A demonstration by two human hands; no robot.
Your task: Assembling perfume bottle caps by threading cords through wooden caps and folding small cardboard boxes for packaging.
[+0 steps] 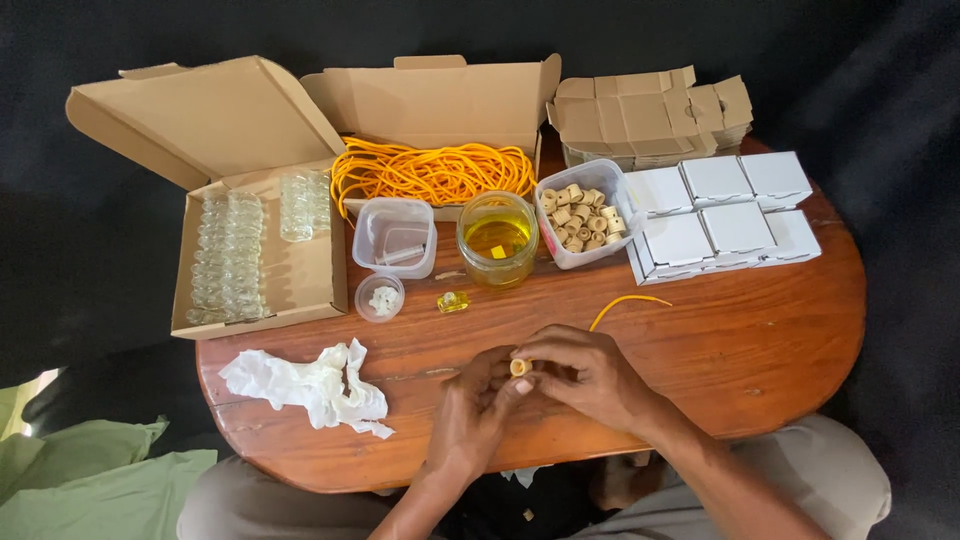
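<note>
A small wooden cap (519,367), pale tan and ring-shaped, sits pinched between the fingertips of both hands, its open end turned up toward the camera. It is held just above the near edge of the surface. A thin yellow cord (622,304) curves out from behind the right hand and lies on the surface

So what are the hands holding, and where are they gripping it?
A small wooden cap, pinched at its sides between the fingertips of the left hand and right hand.
</note>
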